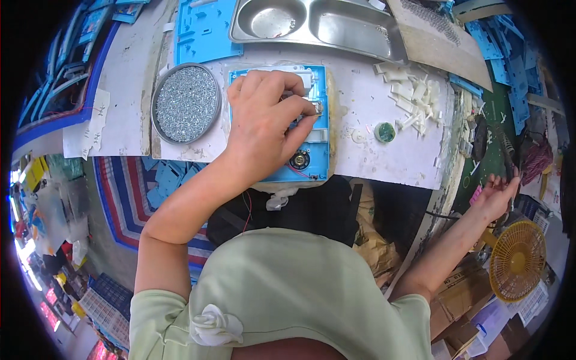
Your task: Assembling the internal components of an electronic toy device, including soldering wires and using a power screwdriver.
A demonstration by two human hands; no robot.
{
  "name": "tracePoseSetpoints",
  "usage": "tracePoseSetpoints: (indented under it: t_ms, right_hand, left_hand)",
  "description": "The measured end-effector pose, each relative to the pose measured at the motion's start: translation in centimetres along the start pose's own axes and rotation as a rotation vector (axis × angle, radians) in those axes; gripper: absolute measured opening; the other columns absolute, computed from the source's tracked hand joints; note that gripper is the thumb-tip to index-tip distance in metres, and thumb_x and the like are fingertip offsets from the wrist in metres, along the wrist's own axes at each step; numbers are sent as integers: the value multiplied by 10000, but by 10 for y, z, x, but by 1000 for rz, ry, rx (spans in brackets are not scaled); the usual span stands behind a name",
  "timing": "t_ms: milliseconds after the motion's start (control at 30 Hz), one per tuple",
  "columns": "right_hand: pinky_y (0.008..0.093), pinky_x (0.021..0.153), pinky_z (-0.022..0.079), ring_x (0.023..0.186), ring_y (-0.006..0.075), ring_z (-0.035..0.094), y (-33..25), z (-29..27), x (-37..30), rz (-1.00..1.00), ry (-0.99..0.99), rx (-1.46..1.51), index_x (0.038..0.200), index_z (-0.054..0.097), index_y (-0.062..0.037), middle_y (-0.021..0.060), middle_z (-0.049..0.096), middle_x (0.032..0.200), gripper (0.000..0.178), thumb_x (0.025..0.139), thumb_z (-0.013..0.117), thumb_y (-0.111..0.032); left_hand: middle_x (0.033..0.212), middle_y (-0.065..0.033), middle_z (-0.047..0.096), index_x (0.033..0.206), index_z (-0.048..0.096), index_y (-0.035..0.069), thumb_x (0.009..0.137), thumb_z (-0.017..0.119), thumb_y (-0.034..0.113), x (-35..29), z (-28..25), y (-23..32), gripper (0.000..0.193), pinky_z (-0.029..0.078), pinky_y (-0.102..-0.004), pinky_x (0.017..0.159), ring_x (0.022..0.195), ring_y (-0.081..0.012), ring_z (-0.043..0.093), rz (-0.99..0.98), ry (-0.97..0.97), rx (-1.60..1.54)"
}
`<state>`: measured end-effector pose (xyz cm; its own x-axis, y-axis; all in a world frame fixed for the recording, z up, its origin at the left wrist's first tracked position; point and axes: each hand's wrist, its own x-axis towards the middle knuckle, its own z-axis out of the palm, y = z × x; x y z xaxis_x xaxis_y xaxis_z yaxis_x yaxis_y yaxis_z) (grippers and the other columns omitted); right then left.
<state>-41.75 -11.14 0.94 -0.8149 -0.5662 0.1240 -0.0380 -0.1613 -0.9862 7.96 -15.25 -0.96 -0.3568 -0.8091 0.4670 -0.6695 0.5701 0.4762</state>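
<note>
A blue plastic housing (pixel 321 157) lies on the bench in front of me, with a round black speaker (pixel 299 159) and white parts set in it. My left hand (pixel 264 114) reaches over it, thumb and forefinger pinched together at a small metallic piece near the housing's right side; its kind is too small to make out. The hand hides much of the housing's middle. Far out to the right, my right hand (pixel 493 197) is palm up with fingers loosely curled and apart, beside a dark hanging tool with a coiled cord (pixel 509 147). I see nothing clearly held there.
A round tray of small screws (pixel 186 103) stands left of the housing. Behind are a blue panel (pixel 204 36) and a metal compartment tray (pixel 354 27). White plastic parts (pixel 414 96) and a small green-topped round container (pixel 384 132) lie right. A yellow fan (pixel 517 261) stands lower right.
</note>
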Motion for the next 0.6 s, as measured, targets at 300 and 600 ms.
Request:
tracePoseSetpoints:
  t_ms: [300, 600]
  right_hand:
    - [363, 899, 548, 1001, 238, 659, -23, -39, -79, -273, -5, -238, 1289, 575, 7, 177, 674, 1083, 334, 1046, 567, -222]
    - [268, 605, 370, 694, 142, 506, 6, 112, -200, -282, -941, -64, 1065, 630, 0, 92, 624, 838, 291, 822, 787, -24]
  left_hand:
    - [1021, -28, 599, 861, 720, 124, 713, 814, 118, 1, 2, -2, 175, 349, -399, 868, 959, -254, 537, -24, -3, 32]
    - [1025, -10, 596, 839, 706, 133, 694, 799, 118, 0, 3, 0, 172, 353, -421, 869, 952, -255, 534, -32, -20, 69]
